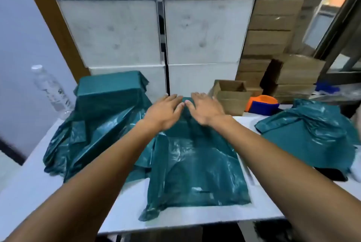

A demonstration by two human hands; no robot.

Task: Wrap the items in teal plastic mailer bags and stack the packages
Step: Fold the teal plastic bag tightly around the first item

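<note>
Two hands pressed flat on the far end of one teal mailer bag [195, 167], which lay in the middle of the white table [35, 189] and serves here as the landmark. Far to the left of that bag, at the table's edge, a clear water bottle [51, 89] stood upright. Nearer, left of the bag and behind it, a stack of wrapped teal packages [111, 91] sat on a heap of loose, crumpled teal bags [82, 144] whose edge touched the central bag.

The left hand [164, 113] lay palm down on the bag's far end, fingers spread and extended, gripping nothing. Just beside it, the right hand [205, 110] lay the same way, open and flat, its thumb nearly meeting the left thumb. Under both palms the plastic rose over a boxy shape; the item inside was hidden.

Behind the bag to the right stood open cardboard boxes [232, 95], and beside them an orange and blue tape dispenser [263, 105]. Further right of the bag lay another pile of teal bags [312, 136], well apart from it. Blur softened much of the view.
</note>
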